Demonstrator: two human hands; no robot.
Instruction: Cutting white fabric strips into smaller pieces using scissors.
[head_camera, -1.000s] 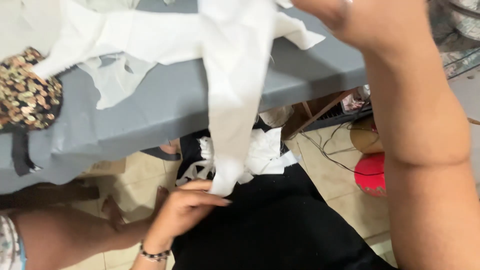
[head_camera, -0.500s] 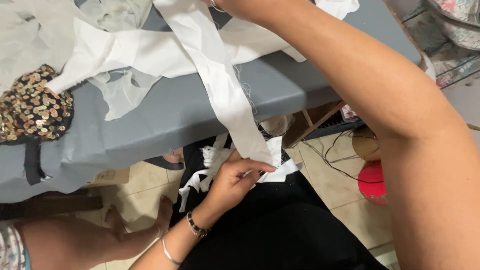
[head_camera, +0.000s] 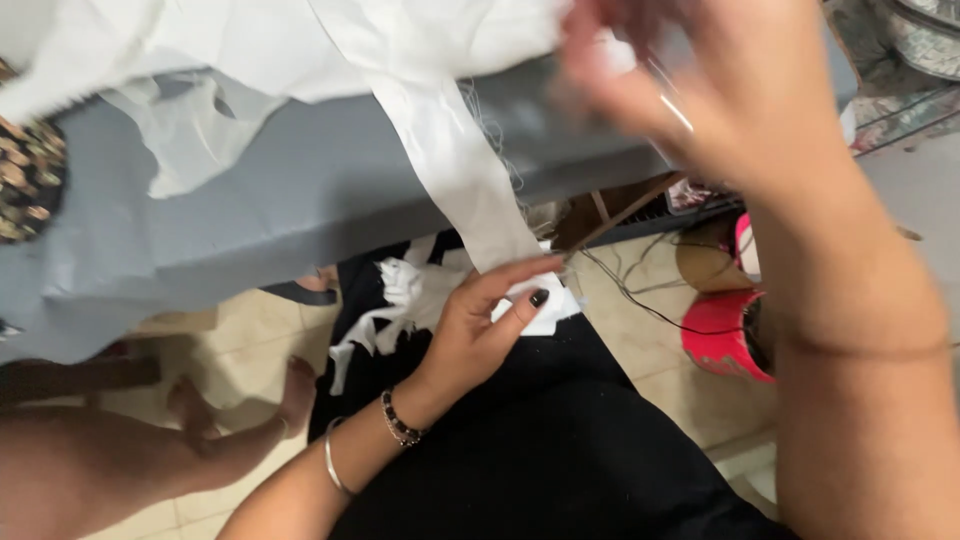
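Left hand (head_camera: 485, 325) pinches white strip (head_camera: 470, 190); blurred right hand (head_camera: 690, 100), grip unclear, above grey table (head_camera: 300, 190).

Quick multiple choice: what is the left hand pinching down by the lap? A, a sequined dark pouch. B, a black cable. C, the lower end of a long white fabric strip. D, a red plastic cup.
C: the left hand pinches the lower end of the white fabric strip, which hangs from the grey table down over the black lap cloth.
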